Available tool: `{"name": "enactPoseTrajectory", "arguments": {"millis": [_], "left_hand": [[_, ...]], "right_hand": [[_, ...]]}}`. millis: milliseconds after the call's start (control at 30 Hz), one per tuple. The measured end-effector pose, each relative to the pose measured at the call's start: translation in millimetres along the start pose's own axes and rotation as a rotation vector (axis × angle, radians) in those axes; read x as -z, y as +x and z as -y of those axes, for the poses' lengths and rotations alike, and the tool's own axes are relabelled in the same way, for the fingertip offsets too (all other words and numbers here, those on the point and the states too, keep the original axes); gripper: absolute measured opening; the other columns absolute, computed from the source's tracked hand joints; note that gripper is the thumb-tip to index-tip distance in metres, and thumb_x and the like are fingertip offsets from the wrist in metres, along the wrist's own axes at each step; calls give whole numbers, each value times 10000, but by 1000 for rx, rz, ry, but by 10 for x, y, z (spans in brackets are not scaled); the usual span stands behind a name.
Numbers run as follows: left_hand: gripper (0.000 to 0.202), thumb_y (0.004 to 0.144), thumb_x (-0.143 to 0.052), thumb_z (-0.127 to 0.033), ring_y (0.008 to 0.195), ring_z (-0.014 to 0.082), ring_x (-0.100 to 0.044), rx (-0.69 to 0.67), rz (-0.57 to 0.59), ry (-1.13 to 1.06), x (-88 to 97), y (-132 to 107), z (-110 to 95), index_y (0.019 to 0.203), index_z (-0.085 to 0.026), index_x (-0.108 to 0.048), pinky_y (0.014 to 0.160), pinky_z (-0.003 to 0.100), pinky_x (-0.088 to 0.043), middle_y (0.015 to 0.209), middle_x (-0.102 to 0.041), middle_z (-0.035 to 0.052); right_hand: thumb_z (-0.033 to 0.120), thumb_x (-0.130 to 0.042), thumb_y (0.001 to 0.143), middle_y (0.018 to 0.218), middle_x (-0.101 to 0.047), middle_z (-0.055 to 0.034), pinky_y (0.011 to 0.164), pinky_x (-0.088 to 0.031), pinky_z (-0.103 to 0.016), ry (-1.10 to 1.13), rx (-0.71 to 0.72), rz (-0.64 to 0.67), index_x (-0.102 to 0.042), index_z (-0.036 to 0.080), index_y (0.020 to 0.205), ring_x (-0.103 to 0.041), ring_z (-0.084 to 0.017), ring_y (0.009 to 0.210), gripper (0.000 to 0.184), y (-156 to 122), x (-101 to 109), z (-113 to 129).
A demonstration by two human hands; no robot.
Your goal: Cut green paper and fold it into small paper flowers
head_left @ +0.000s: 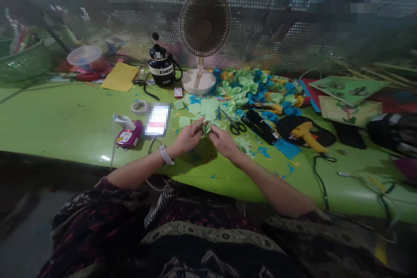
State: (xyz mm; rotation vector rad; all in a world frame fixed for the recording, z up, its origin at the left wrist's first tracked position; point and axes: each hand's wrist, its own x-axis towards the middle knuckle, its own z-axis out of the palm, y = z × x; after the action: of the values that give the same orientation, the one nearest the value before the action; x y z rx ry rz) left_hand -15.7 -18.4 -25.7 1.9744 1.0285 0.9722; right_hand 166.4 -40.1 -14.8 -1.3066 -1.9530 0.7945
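Between my two hands is a small folded piece of light green paper [206,128], held over the near middle of the table. My left hand [189,138], with a pale watch band on its wrist, pinches it from the left. From the other side my right hand [223,141] grips its right edge with thumb and fingers. Just beyond lie light green paper squares [208,107]. Black-handled scissors [237,127] rest right of my hands, beside a black stapler [259,127]. Paper scraps [260,152] are scattered around.
A fan [199,82] stands at the back, beside a black bottle [161,67] and a heap of folded paper pieces [254,84]. Left are a lit phone [157,119], tape roll [139,107] and purple power adapter [130,135]. A yellow glue gun [308,135] with a cord lies right.
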Motion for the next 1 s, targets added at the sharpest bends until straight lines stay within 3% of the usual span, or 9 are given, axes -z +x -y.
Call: {"name": "enactPoseTrajectory", "arguments": {"millis": [167, 400, 567, 700, 867, 1000], "left_hand": [[441, 884, -535, -153, 848, 173, -697, 27, -55, -12, 46, 33, 25, 1313, -102, -623, 835, 315, -562, 946, -767, 76], [390, 867, -624, -203, 623, 121, -626, 21, -184, -28, 63, 64, 33, 1245, -113, -661, 611, 237, -515, 755, -728, 38], [346, 841, -658, -187, 746, 146, -699, -21, -239, 32, 92, 64, 70, 1183, -142, -687, 696, 252, -555, 874, -768, 67], [296, 842, -681, -203, 747, 146, -714, -58, -290, 61, 138, 98, 67, 1131, -140, -696, 736, 265, -574, 862, -772, 64], [284, 875, -646, -226, 782, 150, -728, -33, -329, -6, 182, 143, 117, 1144, -138, -677, 733, 267, -586, 908, -775, 80], [225, 861, -656, -244, 812, 194, -740, 3, -284, 52, 199, 146, 176, 1053, -142, -714, 724, 291, -585, 896, -778, 97]], "right_hand": [[303, -475, 890, 749, -686, -31, 641, -450, -290, 35, -16, -103, -725, 172, 1020, -570, -171, 637, 311, 37, 15, -84], [290, -498, 860, 798, -734, -57, 711, -509, -317, 48, -12, -181, -713, 177, 904, -660, -197, 711, 246, 103, 28, -210], [262, -554, 796, 842, -738, -59, 731, -511, -326, -63, 27, -223, -716, 183, 881, -654, -200, 752, 198, 104, 34, -224], [268, -554, 802, 894, -731, -84, 758, -515, -348, -118, 81, -282, -727, 186, 879, -645, -215, 791, 206, 126, 113, -280], [295, -564, 807, 841, -721, -82, 774, -513, -369, -191, 6, -432, -731, 185, 819, -633, -217, 743, 200, 211, 268, -432], [279, -570, 791, 862, -735, -84, 800, -517, -386, -230, -27, -430, -736, 193, 798, -647, -231, 781, 187, 249, 310, -533]]}}
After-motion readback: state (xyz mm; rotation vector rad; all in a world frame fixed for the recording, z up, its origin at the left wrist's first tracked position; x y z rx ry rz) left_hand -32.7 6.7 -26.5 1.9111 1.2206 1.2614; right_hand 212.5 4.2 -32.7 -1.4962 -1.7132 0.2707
